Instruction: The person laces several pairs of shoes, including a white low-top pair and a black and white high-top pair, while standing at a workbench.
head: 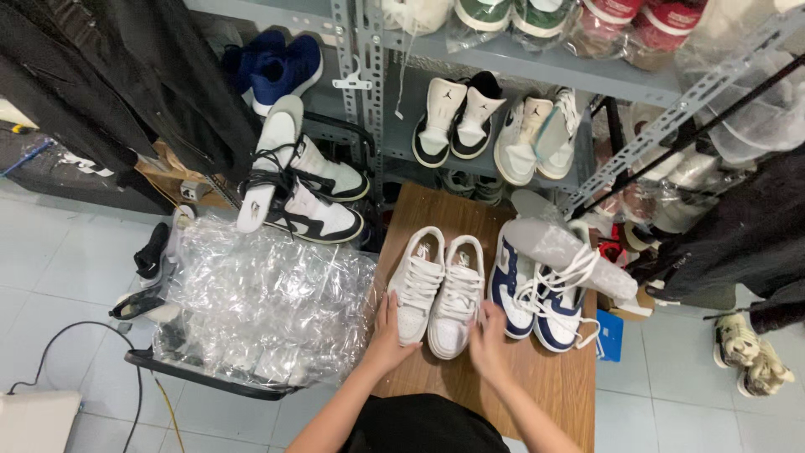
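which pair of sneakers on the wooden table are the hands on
The all-white pair at the table's left, with the left hand and right hand at its heels; the navy-and-white pair beside it lies untouched.

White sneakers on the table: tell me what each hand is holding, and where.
The left hand rests against the heel of the left white sneaker; the right hand touches the heel of the right white sneaker. Neither is lifted.

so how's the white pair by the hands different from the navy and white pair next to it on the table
The white pair is plain white all over; the navy and white pair has dark blue panels. The white pair is laced snugly, while the navy pair's laces lie loose, with pale insoles across the top. The left hand and right hand touch only the white pair. Both stand upright, toes toward the person, on the wooden table.
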